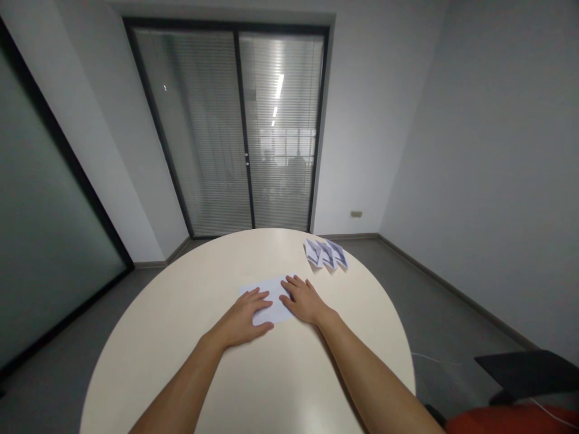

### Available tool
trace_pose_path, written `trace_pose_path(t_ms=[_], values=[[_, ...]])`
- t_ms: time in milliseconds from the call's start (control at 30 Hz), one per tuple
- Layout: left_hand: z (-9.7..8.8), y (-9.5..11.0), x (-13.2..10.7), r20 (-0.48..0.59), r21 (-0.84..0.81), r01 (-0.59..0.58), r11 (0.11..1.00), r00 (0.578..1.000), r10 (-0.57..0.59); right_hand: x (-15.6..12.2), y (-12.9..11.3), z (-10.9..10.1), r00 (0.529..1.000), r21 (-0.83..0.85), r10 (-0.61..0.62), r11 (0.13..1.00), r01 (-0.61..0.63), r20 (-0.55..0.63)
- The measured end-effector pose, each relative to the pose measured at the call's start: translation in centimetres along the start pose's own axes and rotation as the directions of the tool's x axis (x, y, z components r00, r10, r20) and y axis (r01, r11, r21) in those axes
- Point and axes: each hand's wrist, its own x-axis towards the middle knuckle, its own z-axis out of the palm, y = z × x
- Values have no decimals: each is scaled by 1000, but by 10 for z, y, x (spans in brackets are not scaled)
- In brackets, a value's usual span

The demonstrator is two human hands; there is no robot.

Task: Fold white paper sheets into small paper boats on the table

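A sheet of white paper (275, 296) lies flat on the round table (181, 325). My left hand (248, 314) rests on its left end, fingers spread, with the thumb by the near edge. Across from it, my right hand (304, 300) lies on the right end of the sheet, its fingers apart too. The middle of the paper shows between the two hands, while both ends are partly covered. Beyond my right hand, three folded paper pieces (326, 254) sit in an overlapping row near the table's far right edge.
Past the far table edge stands a dark-framed glass door (246, 157) with blinds. At the lower right are a black flat object (529, 372) and a red seat (511, 421), with a white cable (434, 359) on the floor. A frosted glass panel (45, 229) is on the left.
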Motion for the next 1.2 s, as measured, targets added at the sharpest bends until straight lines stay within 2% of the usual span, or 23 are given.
trace_pose_path(t_ms=[333,533,667,733,1033,1200], values=[[4,-2,2,-41,-53,-65,996,997,62,-1,-1,-1,998,7,-30,1000,31,-60],[6,-4,6,-115,-8,27,1000,993,-27,0,-4,-3,976,25,-169,984,174,-134],[5,-5,8,-160,15,86,996,984,-83,1,-7,-2,943,67,-314,944,322,-107],[5,-4,8,-170,18,97,995,981,-93,2,-9,-2,932,75,-348,931,356,-102],[4,1,7,-160,6,45,999,986,-44,4,-7,-1,928,37,-351,933,358,-123],[3,2,6,-159,-38,69,997,985,-74,5,-3,-3,945,45,-292,953,301,-147]])
